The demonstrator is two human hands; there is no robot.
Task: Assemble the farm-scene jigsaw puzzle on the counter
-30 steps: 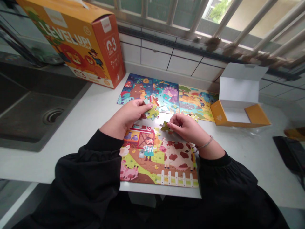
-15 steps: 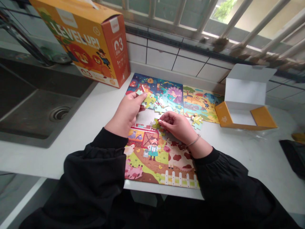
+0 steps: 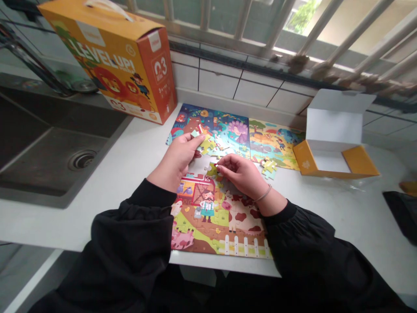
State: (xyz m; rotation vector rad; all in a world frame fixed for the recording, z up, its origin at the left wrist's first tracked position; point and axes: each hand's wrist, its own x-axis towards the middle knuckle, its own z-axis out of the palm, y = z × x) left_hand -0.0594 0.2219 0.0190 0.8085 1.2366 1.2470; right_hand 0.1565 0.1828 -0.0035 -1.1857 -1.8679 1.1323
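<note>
Several jigsaw pieces [image 3: 207,144] in yellow-green and pale green are gripped in my left hand [image 3: 181,157], thumb on top. My right hand [image 3: 241,174] pinches one green jigsaw piece [image 3: 212,168] at the upper edge of the farm puzzle [image 3: 208,226]. That puzzle, with a farmer, cow and pigs, lies partly assembled at the counter's front. Whether the pinched piece touches its neighbours I cannot tell. Behind my hands lies a blue night-scene puzzle [image 3: 239,128], with loose pieces on its near edge. A savanna puzzle [image 3: 276,139] adjoins it on the right.
A small pile of jigsaw pieces [image 3: 269,167] lies right of my right hand. An open orange and white box [image 3: 335,150] stands at the right back. On the left are a tall orange puzzle box [image 3: 110,65] and a sink [image 3: 48,148]. Tiled wall and window bars rise behind.
My left hand has shifted slightly right and down with its pieces. The right hand stays almost in place, still pinching the green piece. The whole view has shifted a little.
</note>
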